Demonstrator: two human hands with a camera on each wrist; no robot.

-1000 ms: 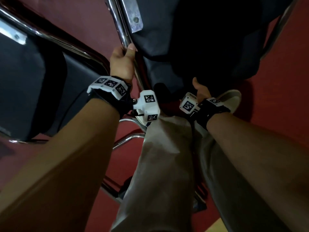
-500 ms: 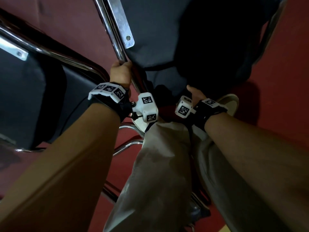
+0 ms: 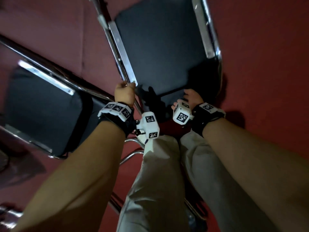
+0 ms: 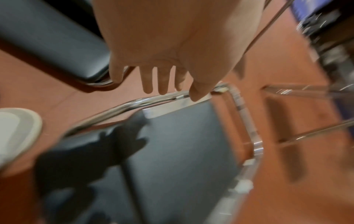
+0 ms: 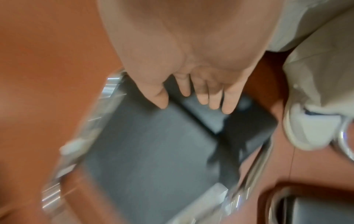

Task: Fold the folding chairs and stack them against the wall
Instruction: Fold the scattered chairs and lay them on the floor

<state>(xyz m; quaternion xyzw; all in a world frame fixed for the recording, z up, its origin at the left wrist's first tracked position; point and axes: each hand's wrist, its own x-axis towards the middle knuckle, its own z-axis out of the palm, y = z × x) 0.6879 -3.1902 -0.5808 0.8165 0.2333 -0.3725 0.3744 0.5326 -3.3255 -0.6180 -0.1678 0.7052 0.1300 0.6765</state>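
Hands both down on the near end of one folding chair, seen from above with forearms reaching forward past the person's grey trousers. Left hand sits at the chair's left chrome side tube; head view shows the knuckles bunched over the tube near the end of a flat metal bracket, but the left wrist view has the fingers pointing out fairly straight with thumb just at the tube, so I can't tell whether it's actually wrapped round it. Right hand is relaxed and uncurled, fingers extended and lying on the dark padded panel at its near edge, thumb spread to the side; not gripping. Chair lies low over the red floor, dark seat panel framed by chrome tubes on both sides. A second chair with the same dark pad and chrome frame sits just left of it, its tube running close past the left wrist. White shoe is beside the right hand, near the chair's corner. Both wrist views are motion-blurred.
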